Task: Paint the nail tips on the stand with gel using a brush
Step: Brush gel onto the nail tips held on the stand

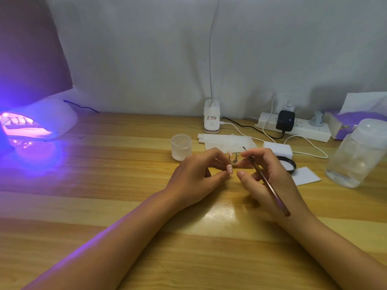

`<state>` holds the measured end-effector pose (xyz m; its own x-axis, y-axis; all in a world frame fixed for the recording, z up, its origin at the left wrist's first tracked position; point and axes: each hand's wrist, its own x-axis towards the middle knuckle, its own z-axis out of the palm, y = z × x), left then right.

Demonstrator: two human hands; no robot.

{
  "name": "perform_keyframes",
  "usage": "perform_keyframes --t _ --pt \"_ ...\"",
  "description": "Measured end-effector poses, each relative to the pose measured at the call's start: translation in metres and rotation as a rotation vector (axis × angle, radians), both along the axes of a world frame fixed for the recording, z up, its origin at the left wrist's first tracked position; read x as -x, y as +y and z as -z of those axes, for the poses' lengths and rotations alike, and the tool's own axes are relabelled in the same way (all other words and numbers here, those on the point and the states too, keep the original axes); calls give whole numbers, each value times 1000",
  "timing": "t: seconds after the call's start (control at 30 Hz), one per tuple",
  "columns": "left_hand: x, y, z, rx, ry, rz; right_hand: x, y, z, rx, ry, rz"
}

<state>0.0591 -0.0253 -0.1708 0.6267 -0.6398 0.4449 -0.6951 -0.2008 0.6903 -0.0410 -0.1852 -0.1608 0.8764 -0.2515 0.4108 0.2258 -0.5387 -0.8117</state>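
tip [229, 169] pinched in left hand [196, 176] beside stand [234, 159], mid tabletop [125, 185] | right hand [270, 174] grips brush [270, 186] | step: likely seating tip | next: load gel from jar [181, 146], steady stroke

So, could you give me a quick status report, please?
Left hand pinches pink nail tip. Right hand grips brush. Stand between hands. Nothing obstructing.
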Motion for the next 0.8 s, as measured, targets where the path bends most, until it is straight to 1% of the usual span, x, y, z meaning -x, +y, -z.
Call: perform_keyframes --t 0.13,0.23,0.43,0.7,0.8 --pt "3 0 0 -63 -78 -22 -4 1 2 30 29 -51" --pt "4 -1 -1 -86 -97 -30 -5 -1 4 59 18 -59" --pt "7 -1 -3 -120 -143 -41 -8 -1 3 25 1 -61" --pt "12 -3 -7 -115 -163 -101 -8 -5 7 2 60 -88" --pt "15 -3 -7 -114 -208 -115 -8 -7 7 -25 57 -74"
